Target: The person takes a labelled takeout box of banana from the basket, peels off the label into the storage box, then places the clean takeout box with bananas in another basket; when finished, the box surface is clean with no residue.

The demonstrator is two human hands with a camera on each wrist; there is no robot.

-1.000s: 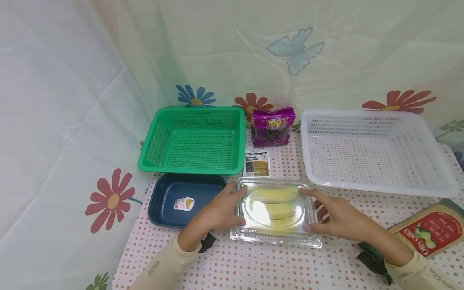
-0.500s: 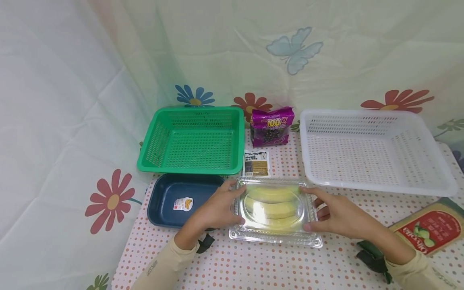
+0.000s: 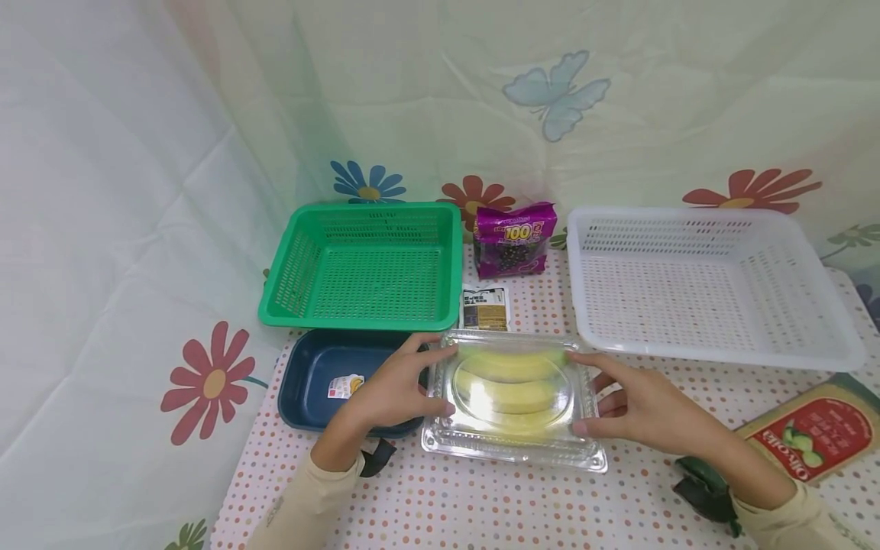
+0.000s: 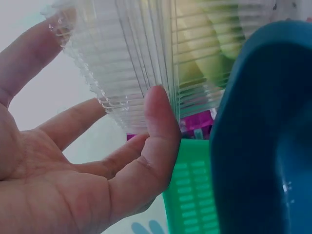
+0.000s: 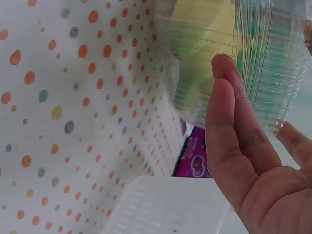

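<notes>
A clear plastic clamshell box point(image 3: 512, 451) with yellow-green bananas point(image 3: 512, 395) inside is held between both hands, its lid closed. My left hand point(image 3: 395, 389) grips the left side, thumb and forefinger on the lid's edge and other fingers curled along the side wall in the left wrist view. My right hand point(image 3: 635, 401) grips the right side the same way; its fingertips press the ribbed wall point(image 5: 239, 63) in the right wrist view. The box's left edge overlaps a dark blue tray point(image 3: 296, 416), which has a banana label point(image 3: 344, 386) in it.
Behind the box are a green basket point(image 3: 364, 324) at left and a white basket point(image 3: 715, 353) at right. Between them stand a purple snack bag point(image 3: 514, 241) and a small flat packet point(image 3: 485, 307). An Olivoila package point(image 3: 807, 431) lies at the right.
The clamshell box, with both hands on it, has shifted slightly to the left and appears a little larger. The left hand has moved left with it; baskets and packets stay put.
</notes>
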